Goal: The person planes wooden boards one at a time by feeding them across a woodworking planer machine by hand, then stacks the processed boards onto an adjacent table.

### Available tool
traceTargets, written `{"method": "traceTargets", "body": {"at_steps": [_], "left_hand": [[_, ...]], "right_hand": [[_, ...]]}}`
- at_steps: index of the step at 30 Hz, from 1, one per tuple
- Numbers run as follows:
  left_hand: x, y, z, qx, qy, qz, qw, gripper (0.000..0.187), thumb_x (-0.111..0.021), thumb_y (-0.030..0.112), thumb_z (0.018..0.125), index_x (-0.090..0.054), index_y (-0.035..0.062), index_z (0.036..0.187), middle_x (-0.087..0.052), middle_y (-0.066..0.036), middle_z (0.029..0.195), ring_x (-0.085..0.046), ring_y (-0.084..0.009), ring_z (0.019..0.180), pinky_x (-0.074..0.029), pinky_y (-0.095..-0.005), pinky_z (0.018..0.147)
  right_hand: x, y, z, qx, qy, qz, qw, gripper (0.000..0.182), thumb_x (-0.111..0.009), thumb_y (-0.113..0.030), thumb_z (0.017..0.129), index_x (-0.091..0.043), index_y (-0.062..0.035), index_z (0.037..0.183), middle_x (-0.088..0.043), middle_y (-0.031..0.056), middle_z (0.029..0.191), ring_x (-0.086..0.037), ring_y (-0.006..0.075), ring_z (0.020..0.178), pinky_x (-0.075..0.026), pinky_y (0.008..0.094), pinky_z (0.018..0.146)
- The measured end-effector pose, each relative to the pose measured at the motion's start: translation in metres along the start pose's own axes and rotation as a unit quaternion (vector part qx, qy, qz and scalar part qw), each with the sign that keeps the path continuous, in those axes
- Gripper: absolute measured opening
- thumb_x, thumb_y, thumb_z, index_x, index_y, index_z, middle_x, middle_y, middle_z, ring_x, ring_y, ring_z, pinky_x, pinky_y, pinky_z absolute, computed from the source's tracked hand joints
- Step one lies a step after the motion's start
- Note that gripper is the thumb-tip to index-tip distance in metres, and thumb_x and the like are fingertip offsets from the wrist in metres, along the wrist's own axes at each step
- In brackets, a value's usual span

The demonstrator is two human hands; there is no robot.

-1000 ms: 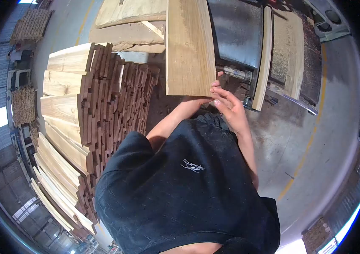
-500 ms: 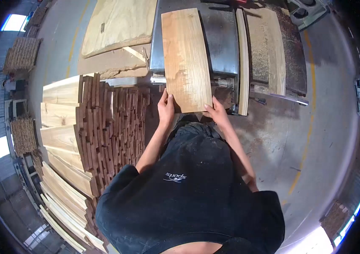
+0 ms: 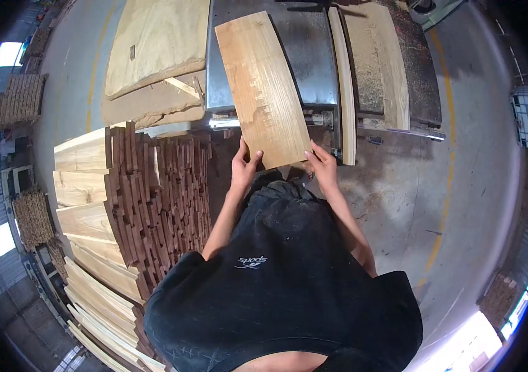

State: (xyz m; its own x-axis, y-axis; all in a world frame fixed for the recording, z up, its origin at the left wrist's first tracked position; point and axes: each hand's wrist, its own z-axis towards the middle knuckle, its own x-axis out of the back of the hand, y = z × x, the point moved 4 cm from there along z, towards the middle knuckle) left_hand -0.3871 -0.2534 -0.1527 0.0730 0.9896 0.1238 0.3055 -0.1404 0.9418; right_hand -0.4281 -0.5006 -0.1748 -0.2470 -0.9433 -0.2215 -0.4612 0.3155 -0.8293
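Observation:
A long, pale wooden board (image 3: 264,87) is held out in front of my body, its far end over a grey metal machine table (image 3: 310,56). My left hand (image 3: 244,166) grips the near left edge, thumb on top and fingers mostly hidden beneath. On the opposite side, my right hand (image 3: 323,166) pinches the near right corner the same way. The board's upper face has a rough, lighter patch along its middle and right. It tilts with its far end toward the left.
To my left stands a tall stack of boards (image 3: 84,152) with dark brown edges. A large plywood sheet (image 3: 158,43) lies left of the machine. Right of it are an upright narrow board (image 3: 343,87) and a sawdust-covered surface (image 3: 365,74) with another plank (image 3: 391,68).
The board has turned slightly, its far end swinging left. Both hands still hold its near end. The surroundings have shifted a little left in view.

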Motion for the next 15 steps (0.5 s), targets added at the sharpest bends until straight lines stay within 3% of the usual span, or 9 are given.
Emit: {"method": "traceTargets", "body": {"at_steps": [2,3,5,6,8,9,11,15], "left_hand": [[-0.008,-0.005,-0.003,-0.018,-0.014,-0.071,0.997,0.071,-0.064,0.010,0.094,-0.024,-0.0078,0.150,-0.040,-0.019,0.151,-0.038,-0.0188,0.138,-0.032,-0.0311,0.113],[-0.010,0.008,-0.009,-0.028,-0.036,0.006,0.999,0.068,-0.060,0.009,0.096,-0.023,-0.0084,0.151,-0.037,-0.019,0.153,-0.038,-0.0200,0.139,-0.032,-0.0316,0.113],[-0.017,-0.001,-0.014,-0.031,-0.053,0.002,0.998,0.087,-0.071,0.009,0.089,-0.013,-0.0072,0.153,-0.035,-0.020,0.155,-0.037,-0.0225,0.140,-0.032,-0.0330,0.113],[-0.020,0.002,-0.017,-0.029,-0.064,-0.004,0.998,0.087,-0.071,0.009,0.089,-0.013,-0.0072,0.153,-0.035,-0.020,0.155,-0.037,-0.0225,0.140,-0.032,-0.0330,0.113],[-0.022,0.017,-0.026,-0.087,-0.130,0.106,0.982,0.115,-0.083,0.009,0.074,-0.002,-0.0042,0.154,-0.036,-0.021,0.154,-0.037,-0.0264,0.141,-0.032,-0.0351,0.114],[-0.020,0.017,-0.027,-0.085,-0.129,0.100,0.983,0.115,-0.083,0.009,0.074,-0.002,-0.0042,0.154,-0.036,-0.021,0.154,-0.037,-0.0264,0.141,-0.032,-0.0351,0.114],[-0.020,0.019,-0.019,-0.087,-0.169,0.187,0.964,0.131,-0.090,0.009,0.062,0.002,-0.0040,0.153,-0.038,-0.023,0.151,-0.038,-0.0297,0.141,-0.033,-0.0367,0.114],[-0.024,0.026,0.003,-0.069,-0.219,0.147,0.962,0.127,-0.089,0.007,0.061,-0.001,-0.0047,0.153,-0.046,-0.026,0.144,-0.048,-0.0329,0.133,-0.042,-0.0381,0.107]], "right_hand": [[0.008,0.001,-0.008,-0.014,0.014,0.012,1.000,0.051,-0.062,-0.006,0.096,-0.047,-0.0058,0.144,-0.061,0.0097,0.126,-0.064,0.0102,0.089,-0.058,0.0251,0.073],[0.012,0.002,-0.014,-0.033,0.029,0.024,0.999,0.050,-0.062,-0.006,0.096,-0.048,-0.0052,0.143,-0.062,0.0096,0.123,-0.064,0.0105,0.088,-0.058,0.0256,0.074],[0.015,0.005,-0.030,-0.027,0.057,0.051,0.997,0.046,-0.062,-0.006,0.096,-0.049,-0.0019,0.140,-0.063,0.0103,0.116,-0.064,0.0130,0.086,-0.058,0.0276,0.075],[0.019,0.012,-0.036,-0.042,0.066,0.082,0.994,0.044,-0.062,-0.007,0.096,-0.049,-0.0009,0.138,-0.062,0.0119,0.116,-0.064,0.0142,0.086,-0.058,0.0287,0.076],[0.024,0.035,-0.045,-0.074,0.094,0.143,0.983,0.038,-0.063,-0.009,0.096,-0.049,0.0009,0.130,-0.063,0.0147,0.116,-0.066,0.0193,0.091,-0.058,0.0301,0.076],[0.031,0.048,-0.046,-0.075,0.096,0.137,0.983,0.038,-0.063,-0.009,0.096,-0.049,0.0009,0.130,-0.063,0.0147,0.116,-0.066,0.0193,0.091,-0.058,0.0301,0.076],[0.029,0.067,-0.038,-0.156,-0.048,0.137,0.977,0.033,-0.064,-0.011,0.096,-0.053,0.0009,0.125,-0.064,0.0127,0.114,-0.068,0.0223,0.095,-0.058,0.0303,0.076],[0.018,0.044,-0.039,-0.179,-0.012,0.220,0.959,0.028,-0.064,-0.019,0.097,-0.057,-0.0045,0.119,-0.067,0.0095,0.110,-0.068,0.0236,0.097,-0.054,0.0314,0.073]]}}
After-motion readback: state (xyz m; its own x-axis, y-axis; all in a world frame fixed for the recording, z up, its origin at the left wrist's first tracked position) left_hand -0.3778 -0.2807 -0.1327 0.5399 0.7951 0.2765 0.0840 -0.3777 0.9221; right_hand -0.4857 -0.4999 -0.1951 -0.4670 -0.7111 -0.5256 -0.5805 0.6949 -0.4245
